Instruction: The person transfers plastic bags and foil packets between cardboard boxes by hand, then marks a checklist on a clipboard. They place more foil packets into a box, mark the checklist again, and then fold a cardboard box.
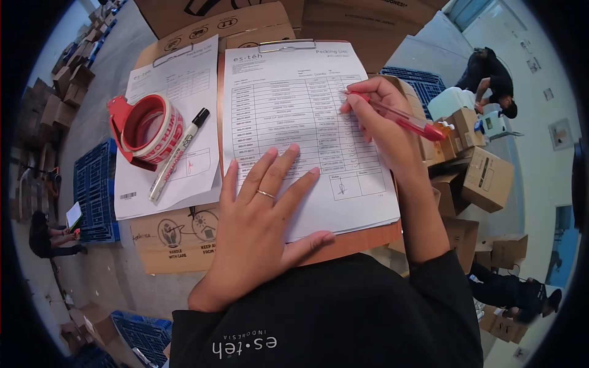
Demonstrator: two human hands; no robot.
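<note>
My right hand is closed around a red pen, its tip on the right-hand columns of a printed packing list. Small marks run down those columns. My left hand lies with fingers spread on the lower left of the same sheet, a ring on one finger. The sheet is clipped to a brown clipboard. Left of it, a second clipped packing list carries a red tape dispenser and a black-capped marker.
Cardboard boxes stand behind the clipboards, and more boxes lie at the right. Blue pallets are at the left. A person bends at the upper right, another is at the lower right, and a third at the left.
</note>
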